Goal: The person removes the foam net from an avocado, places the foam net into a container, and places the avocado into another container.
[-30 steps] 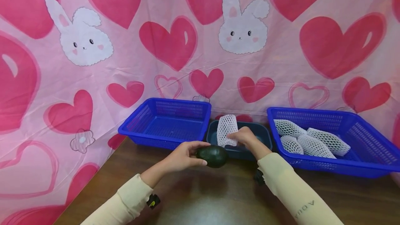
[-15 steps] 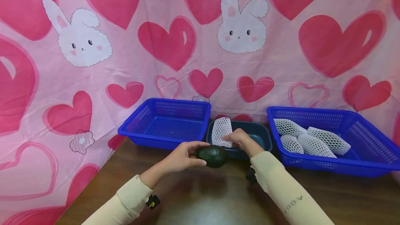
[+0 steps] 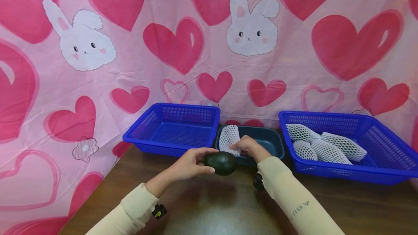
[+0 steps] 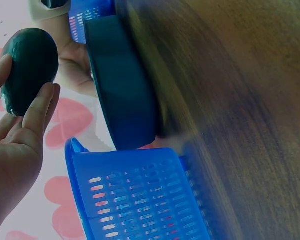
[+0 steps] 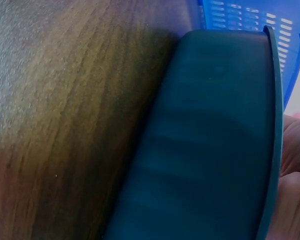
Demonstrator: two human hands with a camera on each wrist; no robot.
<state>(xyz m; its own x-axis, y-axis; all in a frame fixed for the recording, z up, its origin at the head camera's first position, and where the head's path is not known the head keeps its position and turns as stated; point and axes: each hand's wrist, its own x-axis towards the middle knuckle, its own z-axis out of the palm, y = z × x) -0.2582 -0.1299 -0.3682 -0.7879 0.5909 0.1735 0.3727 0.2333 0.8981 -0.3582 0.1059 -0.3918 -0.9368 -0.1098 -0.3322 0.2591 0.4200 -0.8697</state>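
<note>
My left hand (image 3: 191,164) holds a dark green, glossy avocado (image 3: 220,163) by its left end, thumb below and fingers above. The left wrist view shows the avocado (image 4: 31,70) between thumb and fingertips, above the table. My right hand (image 3: 249,145) reaches into a dark teal plastic basin (image 3: 273,144) and pinches the lower end of a white foam net sleeve (image 3: 229,139). That sleeve stands tilted at the basin's left side. In the right wrist view the basin wall (image 5: 205,140) hides most of the hand (image 5: 295,165).
A blue perforated basket (image 3: 183,131) with nothing in it stands left of the basin. Another blue basket (image 3: 375,171) stands at the right, holding several white foam net sleeves (image 3: 330,151). The wooden table (image 3: 215,206) meets a pink heart-print cloth (image 3: 183,61) behind.
My right hand and the foam net sleeve have moved left and slightly down, deeper into the basin's left side. My left hand keeps the avocado almost where it was.
</note>
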